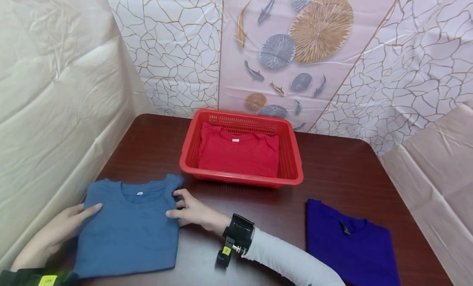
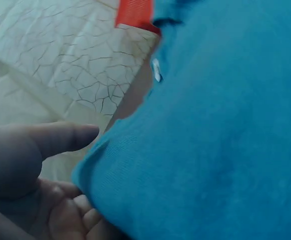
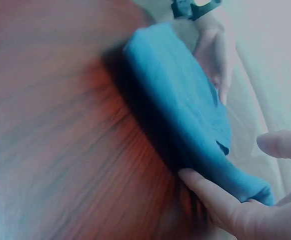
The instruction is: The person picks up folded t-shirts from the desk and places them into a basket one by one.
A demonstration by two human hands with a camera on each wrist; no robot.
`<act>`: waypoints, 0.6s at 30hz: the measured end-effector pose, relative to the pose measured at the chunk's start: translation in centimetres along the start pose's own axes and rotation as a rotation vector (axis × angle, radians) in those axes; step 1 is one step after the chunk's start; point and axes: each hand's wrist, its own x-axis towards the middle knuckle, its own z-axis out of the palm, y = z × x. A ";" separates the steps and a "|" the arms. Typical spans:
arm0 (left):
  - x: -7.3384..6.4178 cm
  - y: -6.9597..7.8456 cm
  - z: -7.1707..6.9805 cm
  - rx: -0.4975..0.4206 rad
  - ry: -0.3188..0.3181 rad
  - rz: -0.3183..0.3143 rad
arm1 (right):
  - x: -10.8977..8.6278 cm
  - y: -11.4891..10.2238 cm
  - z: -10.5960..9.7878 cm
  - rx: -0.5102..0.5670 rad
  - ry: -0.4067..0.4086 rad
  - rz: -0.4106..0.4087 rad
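A folded blue T-shirt, collar and white label toward the back, is at the table's left front. My left hand is at its left edge. In the left wrist view the thumb stretches out straight above the cloth, while the other fingers reach beneath the fabric's edge. My right hand is at the right edge, near the sleeve. Seen from the right wrist, a finger slips under the cloth, and the thumb stands apart above it. A dark shadow runs along the shirt's lower side there.
A red plastic basket stands at the back middle, holding a folded red T-shirt. At the right front lies a folded purple T-shirt. Dark wooden tabletop spans between them, with draped cloth along the left side.
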 end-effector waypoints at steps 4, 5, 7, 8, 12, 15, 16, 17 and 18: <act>0.6 -0.6 0.2 -0.211 -0.158 0.029 | 0.6 0.0 0.4 0.130 -0.023 0.029; 0.8 -0.8 0.2 -0.245 -0.174 0.022 | 0.7 0.1 0.5 0.138 -0.022 0.023; 1.0 -1.1 0.3 -0.293 -0.200 0.014 | 1.1 0.3 0.7 0.143 -0.012 0.007; 1.0 -1.2 0.3 -0.309 -0.209 0.011 | 1.3 0.4 0.8 0.146 -0.005 0.001; 1.0 -1.8 0.0 -0.396 -0.255 0.019 | 1.9 0.9 1.1 0.197 0.033 -0.004; 0.9 -2.0 -0.1 -0.459 -0.297 0.042 | 2.1 1.2 1.0 0.220 0.060 0.001; 0.9 -2.1 -0.1 -0.472 -0.299 0.052 | 2.1 1.2 1.0 0.215 0.067 -0.004; 0.8 -2.1 -0.1 -0.479 -0.299 0.058 | 2.0 1.2 0.9 0.208 0.071 -0.009; 0.8 -2.2 -0.1 -0.479 -0.292 0.059 | 1.9 1.2 0.9 0.201 0.073 -0.017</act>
